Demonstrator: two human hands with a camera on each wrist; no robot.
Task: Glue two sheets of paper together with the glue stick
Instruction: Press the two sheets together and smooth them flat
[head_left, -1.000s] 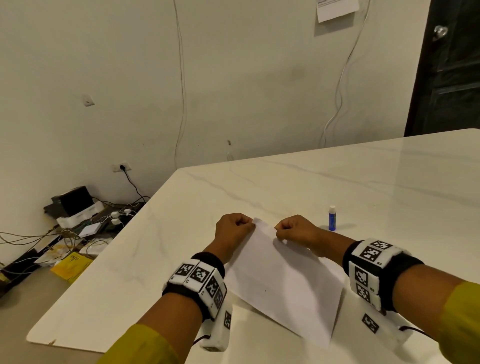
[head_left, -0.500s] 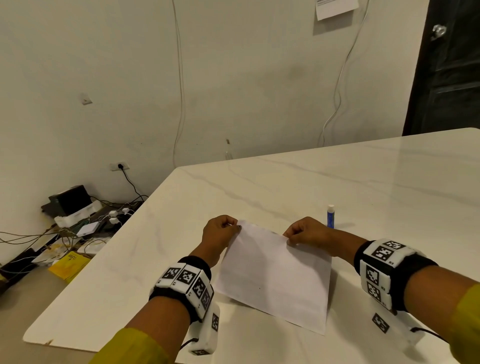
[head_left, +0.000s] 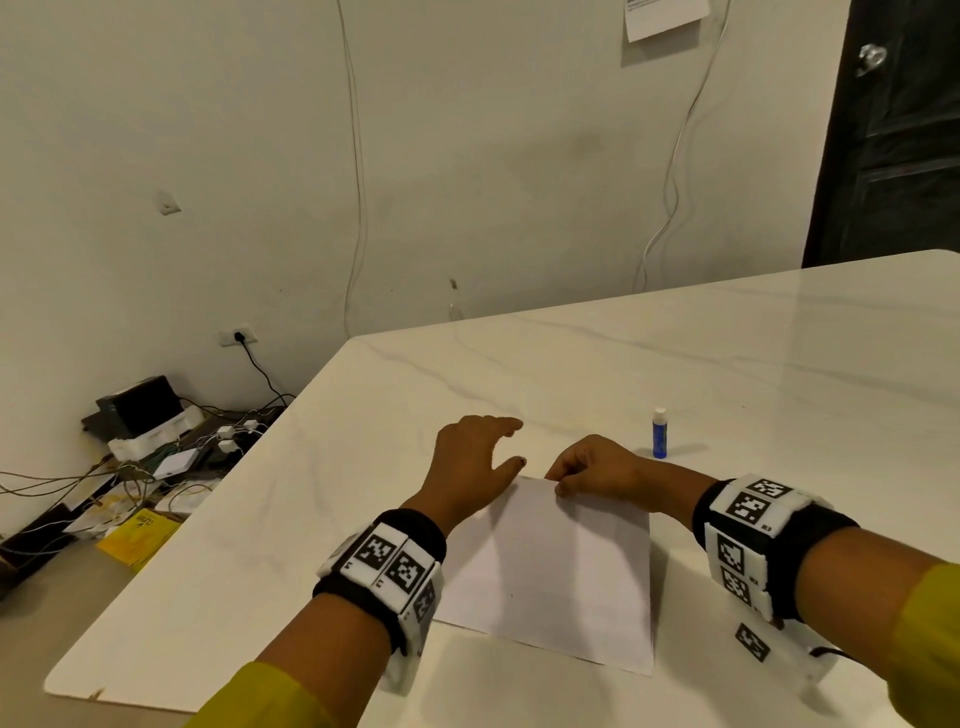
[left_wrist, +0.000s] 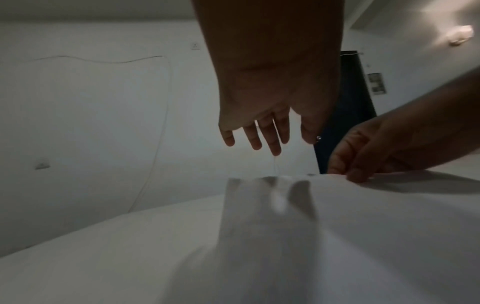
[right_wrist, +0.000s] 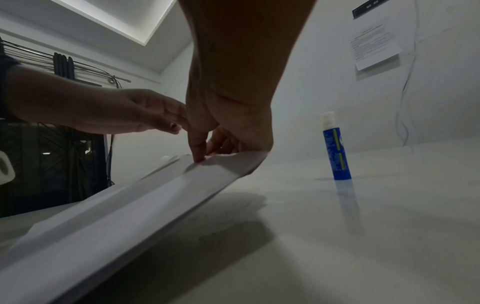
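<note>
Paper (head_left: 561, 566) lies on a pale marbled desk (head_left: 727, 364), its far edge pinched between thumb and curled fingers of the right hand (head_left: 597, 467). In the right wrist view that edge is lifted off the desk while the near part lies flat; whether one sheet or two is held there cannot be told. The left hand (head_left: 475, 462) hovers just left of that grip with fingers spread and relaxed, holding nothing, its fingertips (left_wrist: 275, 148) clear of the paper in the left wrist view. A blue glue stick (head_left: 659, 433) with a white cap stands upright on the desk just beyond and to the right of the right hand, apart from it, with nothing between the two. Both wrists carry black bands with black-and-white marker tiles (head_left: 387, 558). Farther left of the open hand, past the desk edge, cables, a wall socket (head_left: 237, 338) and a yellow packet (head_left: 139, 530) clutter the floor.
</note>
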